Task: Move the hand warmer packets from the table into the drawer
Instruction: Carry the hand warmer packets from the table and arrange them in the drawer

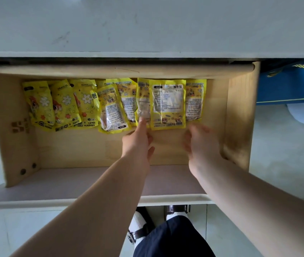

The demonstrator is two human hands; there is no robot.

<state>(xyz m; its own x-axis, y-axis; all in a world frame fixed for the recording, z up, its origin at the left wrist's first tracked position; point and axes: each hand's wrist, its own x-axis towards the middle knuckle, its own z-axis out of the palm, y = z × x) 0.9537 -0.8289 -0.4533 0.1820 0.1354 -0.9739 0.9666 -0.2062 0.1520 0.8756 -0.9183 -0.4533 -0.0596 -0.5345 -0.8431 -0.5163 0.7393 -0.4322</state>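
One pale table [147, 25], tiled floor [277, 145]

Worktop [147, 25]: across the upper frame, above the drawer.
Drawer [240, 112]: pulled open, mid-frame.
Packets [167, 104]: overlapping row along the drawer's upper edge.
Left hand [138, 140]: lower centre, fingertip touching one packet.
Right hand [201, 143]: right of it, just below the row.

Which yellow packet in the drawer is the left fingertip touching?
The crinkled yellow packet partly under the big back-side-up yellow packet; the left hand touches its lower edge.

right hand [201, 143]: motion-blurred | blue bag [292, 84]: cut by right edge | overlapped packets [143, 101]: part hidden
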